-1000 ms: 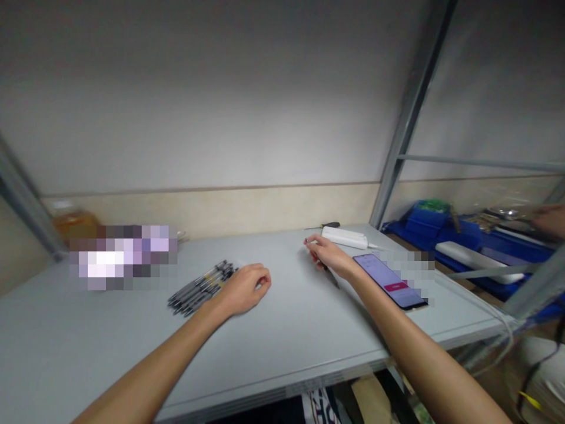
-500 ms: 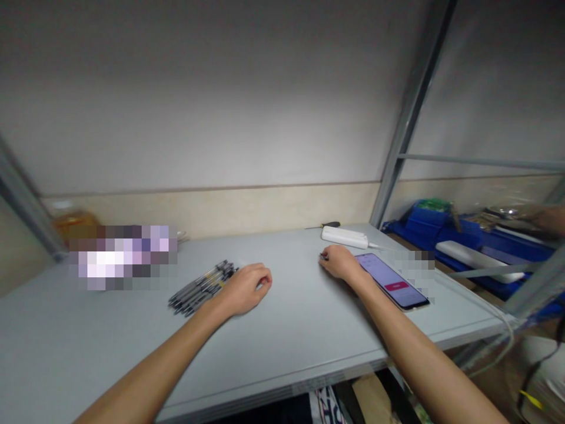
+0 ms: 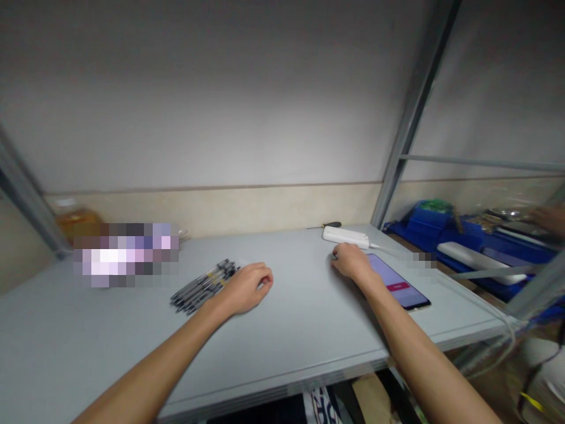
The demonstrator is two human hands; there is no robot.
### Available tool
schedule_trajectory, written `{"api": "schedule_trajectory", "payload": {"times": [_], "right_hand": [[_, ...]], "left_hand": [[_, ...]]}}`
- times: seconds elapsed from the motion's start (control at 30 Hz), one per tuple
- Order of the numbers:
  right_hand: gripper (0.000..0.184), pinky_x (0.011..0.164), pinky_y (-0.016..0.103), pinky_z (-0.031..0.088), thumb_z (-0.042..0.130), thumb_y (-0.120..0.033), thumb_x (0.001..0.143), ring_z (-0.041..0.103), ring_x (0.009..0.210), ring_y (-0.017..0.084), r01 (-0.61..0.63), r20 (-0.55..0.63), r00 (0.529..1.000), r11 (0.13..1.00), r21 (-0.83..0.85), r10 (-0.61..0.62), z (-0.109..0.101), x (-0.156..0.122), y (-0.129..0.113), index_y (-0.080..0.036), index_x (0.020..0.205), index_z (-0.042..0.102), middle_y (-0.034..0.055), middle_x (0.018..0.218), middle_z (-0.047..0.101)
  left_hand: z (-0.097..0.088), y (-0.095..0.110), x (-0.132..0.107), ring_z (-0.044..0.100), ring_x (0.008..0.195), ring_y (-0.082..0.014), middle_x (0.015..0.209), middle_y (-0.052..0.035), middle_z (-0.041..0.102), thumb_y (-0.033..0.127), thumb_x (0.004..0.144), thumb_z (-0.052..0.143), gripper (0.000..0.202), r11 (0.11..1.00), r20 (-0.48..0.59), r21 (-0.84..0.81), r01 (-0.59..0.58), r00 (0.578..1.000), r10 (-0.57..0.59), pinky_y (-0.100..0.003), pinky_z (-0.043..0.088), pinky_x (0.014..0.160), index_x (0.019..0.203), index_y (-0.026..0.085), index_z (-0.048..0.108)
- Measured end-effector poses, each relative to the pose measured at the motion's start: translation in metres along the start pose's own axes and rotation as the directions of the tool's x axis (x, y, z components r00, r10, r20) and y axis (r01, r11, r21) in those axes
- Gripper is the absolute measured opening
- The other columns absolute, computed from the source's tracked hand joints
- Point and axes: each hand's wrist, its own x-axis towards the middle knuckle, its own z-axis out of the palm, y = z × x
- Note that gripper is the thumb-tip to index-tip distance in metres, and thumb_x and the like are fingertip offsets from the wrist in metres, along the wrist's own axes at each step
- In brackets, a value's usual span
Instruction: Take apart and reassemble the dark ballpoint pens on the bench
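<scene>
My left hand point(image 3: 249, 288) rests on the grey table point(image 3: 282, 330) with its fingers curled in and the thumb near the index finger; nothing shows in it. Beside its wrist lies a bundle of several grey and black pens point(image 3: 198, 288), partly covered by the hand and forearm. On the other side, my right hand point(image 3: 351, 262) is closed in a pinch. A small dark bit shows at its fingertips, too small to name. Its wrist and forearm hide the left part of a smartphone point(image 3: 399, 277) with a lit screen.
Behind my right hand sit a white power strip point(image 3: 345, 237) with a cord and a screwdriver point(image 3: 332, 224). A bottle of amber liquid point(image 3: 77, 221) and a blurred-out item point(image 3: 119, 259) stand at left. Beyond the metal post, a person's hand point(image 3: 549, 218) is over blue trays point(image 3: 424, 221).
My right hand has moved a little to the right, covering more of the phone. My left hand stays where it was beside the pens.
</scene>
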Motion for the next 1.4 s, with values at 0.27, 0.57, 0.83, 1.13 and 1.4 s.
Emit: {"api": "schedule_trajectory", "payload": {"times": [0.27, 0.57, 0.83, 1.13, 1.4], "right_hand": [[0.033, 0.078, 0.037, 0.041, 0.054, -0.014, 0.070, 0.050, 0.104, 0.030, -0.016, -0.066, 0.998, 1.000, -0.007, 0.015, -0.001, -0.002, 0.002, -0.014, 0.101, 0.064, 0.0163, 0.108, 0.059], [0.020, 0.073, 0.024, 0.037, 0.055, -0.023, 0.074, 0.054, 0.079, 0.016, 0.529, -0.173, 0.849, 0.811, 0.252, -0.500, 0.024, -0.014, -0.039, -0.017, 0.090, 0.066, 0.0067, 0.083, 0.060], [0.019, 0.068, 0.024, 0.035, 0.049, -0.024, 0.078, 0.053, 0.077, 0.017, 0.551, -0.197, 0.831, 0.815, 0.177, -0.520, 0.031, -0.022, -0.048, -0.017, 0.091, 0.062, 0.0068, 0.081, 0.061], [0.021, 0.070, 0.024, 0.034, 0.046, -0.023, 0.079, 0.054, 0.079, 0.016, 0.511, -0.143, 0.859, 0.841, 0.178, -0.491, 0.027, -0.018, -0.042, -0.018, 0.092, 0.061, 0.0073, 0.085, 0.062], [0.020, 0.072, 0.024, 0.034, 0.048, -0.022, 0.079, 0.054, 0.080, 0.016, 0.517, -0.126, 0.856, 0.834, 0.191, -0.502, 0.023, -0.023, -0.046, -0.018, 0.093, 0.061, 0.0062, 0.083, 0.063]], "left_hand": [[-0.002, 0.002, 0.000, 0.051, 0.070, -0.0141, 0.072, -0.0019, 0.055, 0.017, 0.080, 0.042, 0.017, 1.000, 0.008, 0.006, 0.002, 1.000, -0.002, -0.024, 0.037, 0.066, 0.072, 0.017, 0.057], [-0.002, 0.004, 0.001, 0.051, 0.073, -0.0153, 0.072, -0.0025, 0.057, 0.019, 0.082, 0.041, 0.019, 0.998, 0.013, 0.059, 0.022, 1.000, -0.022, -0.026, 0.039, 0.069, 0.073, 0.017, 0.057], [-0.014, 0.011, 0.001, 0.049, 0.090, -0.0240, 0.087, -0.0096, 0.060, 0.017, 0.082, 0.040, 0.020, 0.854, -0.077, 0.469, 0.226, 0.974, -0.215, -0.035, 0.041, 0.076, 0.085, 0.016, 0.059], [-0.020, 0.002, -0.005, 0.050, 0.092, -0.0252, 0.095, -0.0127, 0.058, 0.005, 0.078, 0.036, 0.027, 0.732, -0.028, 0.589, 0.341, 0.915, -0.403, -0.034, 0.044, 0.068, 0.093, 0.013, 0.057], [-0.022, 0.002, -0.004, 0.052, 0.092, -0.0238, 0.094, -0.0124, 0.058, -0.001, 0.077, 0.033, 0.034, 0.748, 0.006, 0.577, 0.328, 0.914, -0.406, -0.032, 0.044, 0.069, 0.095, 0.014, 0.058]]}}
